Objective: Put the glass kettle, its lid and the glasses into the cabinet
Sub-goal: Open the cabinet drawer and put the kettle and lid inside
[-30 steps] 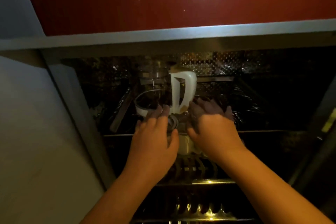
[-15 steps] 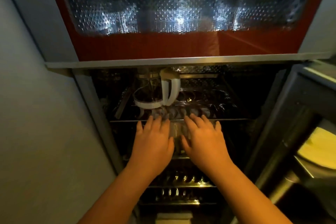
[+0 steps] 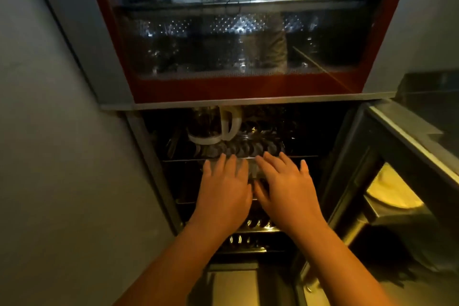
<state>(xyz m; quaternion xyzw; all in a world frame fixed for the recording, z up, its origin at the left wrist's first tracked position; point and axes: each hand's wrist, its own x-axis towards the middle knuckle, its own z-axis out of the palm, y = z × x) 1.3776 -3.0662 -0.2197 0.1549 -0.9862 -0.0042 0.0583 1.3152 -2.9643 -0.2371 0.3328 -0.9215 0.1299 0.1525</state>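
The glass kettle (image 3: 206, 126) with a white handle and white base ring stands at the back left of the upper wire rack (image 3: 300, 156) in the open lower cabinet compartment. My left hand (image 3: 223, 191) and my right hand (image 3: 285, 189) hover palm down side by side at the rack's front edge, fingers spread and straight. A clear glass (image 3: 249, 169) shows dimly between the two hands; I cannot tell whether either hand touches it. No lid can be made out in the dark interior.
Above is a red-framed glass door (image 3: 248, 87), shut, with white jugs and glassware behind it. The lower compartment's door (image 3: 372, 156) hangs open at the right. More wire racks (image 3: 250, 227) lie below my hands. A grey wall (image 3: 62, 156) closes the left side.
Both hands have drawn back from beside the kettle's base to the front edge of the rack. The view has tilted up, showing more of the upper red door.
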